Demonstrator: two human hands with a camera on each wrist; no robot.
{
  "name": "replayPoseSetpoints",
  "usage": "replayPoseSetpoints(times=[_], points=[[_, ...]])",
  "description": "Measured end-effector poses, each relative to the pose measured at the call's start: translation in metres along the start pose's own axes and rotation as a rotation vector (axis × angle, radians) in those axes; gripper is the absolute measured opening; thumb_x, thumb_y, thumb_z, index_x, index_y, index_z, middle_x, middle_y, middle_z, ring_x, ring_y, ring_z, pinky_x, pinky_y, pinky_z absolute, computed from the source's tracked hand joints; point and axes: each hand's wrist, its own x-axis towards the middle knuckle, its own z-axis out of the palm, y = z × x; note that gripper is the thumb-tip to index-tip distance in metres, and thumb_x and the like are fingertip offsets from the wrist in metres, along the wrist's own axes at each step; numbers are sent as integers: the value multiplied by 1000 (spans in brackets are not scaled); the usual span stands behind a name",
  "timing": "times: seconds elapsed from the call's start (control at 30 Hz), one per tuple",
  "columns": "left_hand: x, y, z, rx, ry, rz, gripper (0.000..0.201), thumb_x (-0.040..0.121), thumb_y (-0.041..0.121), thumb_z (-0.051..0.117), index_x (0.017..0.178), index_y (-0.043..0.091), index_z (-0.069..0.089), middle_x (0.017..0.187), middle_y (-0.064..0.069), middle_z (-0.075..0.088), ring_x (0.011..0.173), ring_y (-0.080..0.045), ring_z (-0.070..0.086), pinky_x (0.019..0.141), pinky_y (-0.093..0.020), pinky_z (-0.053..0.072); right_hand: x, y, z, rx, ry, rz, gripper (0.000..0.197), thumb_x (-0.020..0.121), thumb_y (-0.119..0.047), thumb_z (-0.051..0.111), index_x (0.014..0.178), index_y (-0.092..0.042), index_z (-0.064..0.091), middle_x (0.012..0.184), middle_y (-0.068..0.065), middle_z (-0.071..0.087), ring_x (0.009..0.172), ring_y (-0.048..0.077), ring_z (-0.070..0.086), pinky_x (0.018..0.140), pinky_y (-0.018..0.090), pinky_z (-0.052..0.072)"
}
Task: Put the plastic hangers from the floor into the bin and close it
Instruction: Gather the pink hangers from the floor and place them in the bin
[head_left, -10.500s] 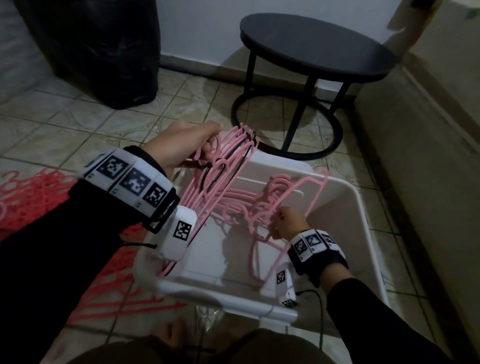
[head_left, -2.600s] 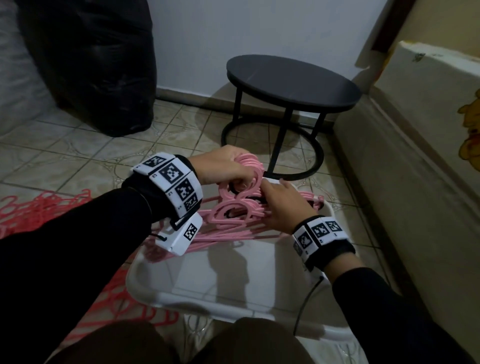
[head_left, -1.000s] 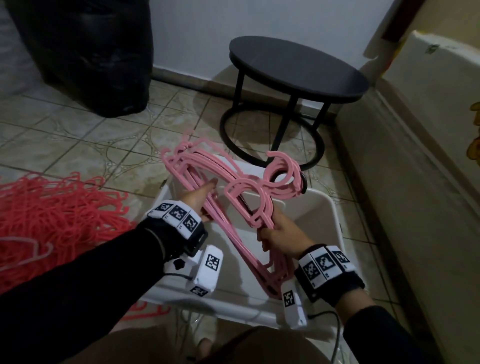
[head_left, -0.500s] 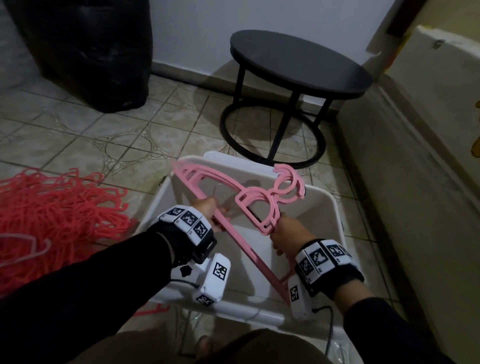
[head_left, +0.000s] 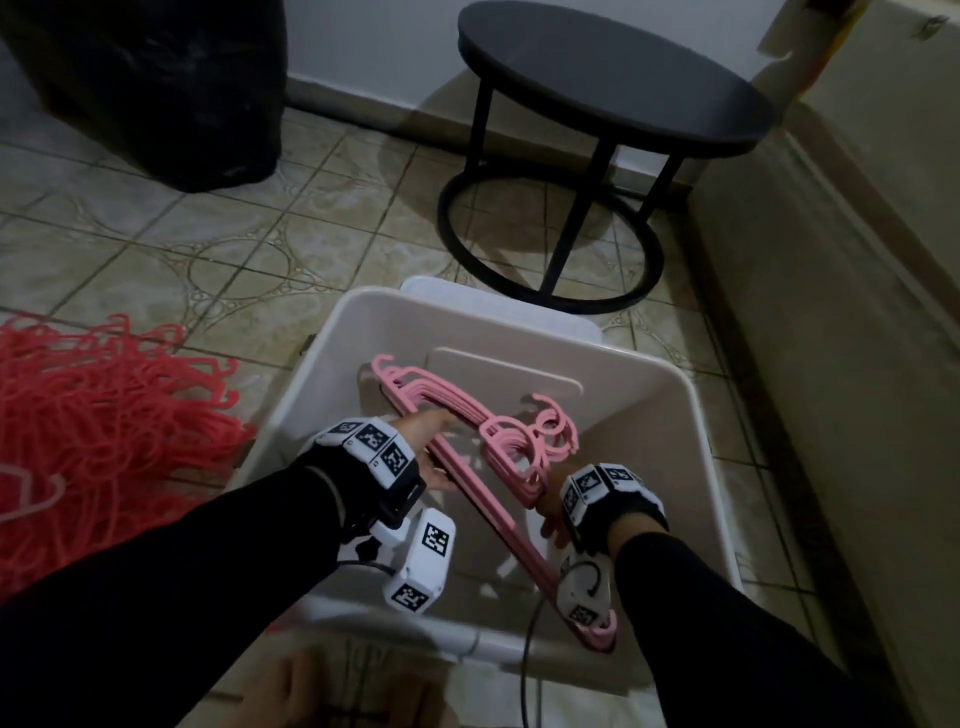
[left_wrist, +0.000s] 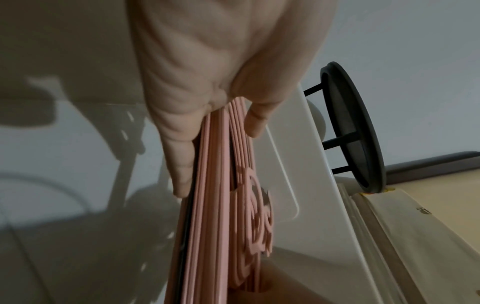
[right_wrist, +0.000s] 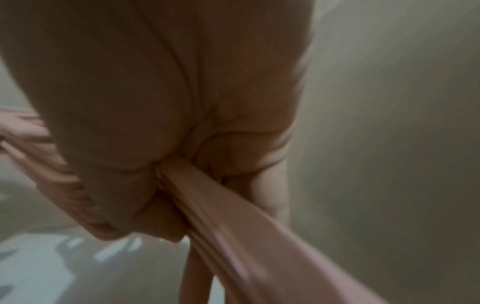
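A stack of pink plastic hangers (head_left: 498, 441) lies low inside the white bin (head_left: 691, 415), hooks toward the right wall. My left hand (head_left: 431, 441) holds the stack's left arm; in the left wrist view its fingers (left_wrist: 182, 162) and thumb clamp the pink hangers (left_wrist: 223, 205) edge-on. My right hand (head_left: 550, 512) grips the stack near the hooks, and the right wrist view shows the pink bars (right_wrist: 221, 205) running out of its closed fist. A large heap of red hangers (head_left: 93, 431) lies on the floor left of the bin.
A round black side table (head_left: 613, 83) stands just behind the bin. A black bag (head_left: 156, 83) sits at the back left. A beige wall or ledge (head_left: 831, 338) runs along the right. The bin's white lid (head_left: 498, 301) shows behind its far rim.
Both hands have lowered the pink stack from above the rim down into the bin, laying it flatter toward the bottom.
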Motion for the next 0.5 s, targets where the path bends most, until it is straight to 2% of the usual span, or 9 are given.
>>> replayPoseSetpoints(times=[0.07, 0.17, 0.23, 0.3, 0.33, 0.37, 0.4, 0.43, 0.5], points=[[14, -2, -4, 70, 15, -16, 17, 88, 15, 60, 98, 1, 58, 93, -21, 62, 80, -35, 63, 58, -43, 58, 8, 6, 5, -2, -19, 21, 27, 73, -33, 70, 99, -26, 70, 89, -5, 74, 84, 19, 71, 79, 35, 58], [32, -10, -11, 145, 36, -75, 44, 90, 29, 60, 118, -3, 47, 100, -22, 58, 84, -37, 60, 75, -50, 48, -6, 5, 7, -138, 12, 56, 33, 79, -32, 69, 111, -29, 67, 109, -3, 70, 102, 18, 66, 89, 28, 52], [41, -14, -16, 177, 56, -125, 61, 91, 31, 59, 136, -2, 35, 120, -26, 54, 100, -39, 58, 85, -56, 43, -9, 7, 10, -252, 16, 47, 44, 83, -29, 66, 126, -28, 58, 125, 1, 62, 114, 20, 59, 93, 29, 47], [44, -16, -21, 169, 66, -137, 70, 93, 33, 57, 146, 1, 24, 142, -27, 40, 122, -40, 49, 94, -59, 39, -6, 7, 16, -243, 27, 52, 54, 87, -27, 58, 139, -27, 43, 137, 3, 52, 123, 25, 52, 100, 32, 44], [47, -17, -24, 187, 67, -129, 73, 92, 36, 57, 147, 2, 23, 140, -26, 41, 124, -40, 47, 95, -59, 39, -2, 7, 18, -232, 30, 53, 60, 86, -27, 57, 142, -26, 36, 142, 4, 47, 126, 26, 48, 103, 35, 42], [52, -18, -27, 209, 74, -131, 77, 89, 41, 59, 147, 4, 24, 128, -26, 50, 118, -41, 51, 94, -59, 42, 0, 5, 21, -235, 25, 52, 65, 84, -26, 59, 144, -26, 32, 144, 4, 45, 128, 27, 46, 104, 37, 42], [61, -21, -31, 239, 87, -139, 83, 84, 47, 62, 146, 5, 26, 109, -24, 56, 107, -41, 56, 90, -60, 45, 3, 4, 23, -241, 17, 48, 70, 81, -25, 63, 143, -26, 32, 144, 4, 44, 129, 28, 46, 104, 37, 42], [66, -23, -35, 269, 96, -145, 86, 80, 50, 64, 145, 7, 28, 93, -21, 55, 96, -40, 59, 84, -60, 48, 4, 2, 25, -254, 4, 48, 73, 77, -25, 67, 142, -26, 34, 143, 4, 46, 128, 28, 47, 103, 36, 42], [73, -27, -40, 318, 114, -145, 86, 75, 51, 67, 142, 9, 31, 81, -22, 51, 83, -38, 59, 73, -56, 51, 3, -2, 28, -271, -25, 30, 76, 75, -27, 70, 142, -29, 34, 141, 3, 48, 125, 27, 49, 101, 35, 43]])
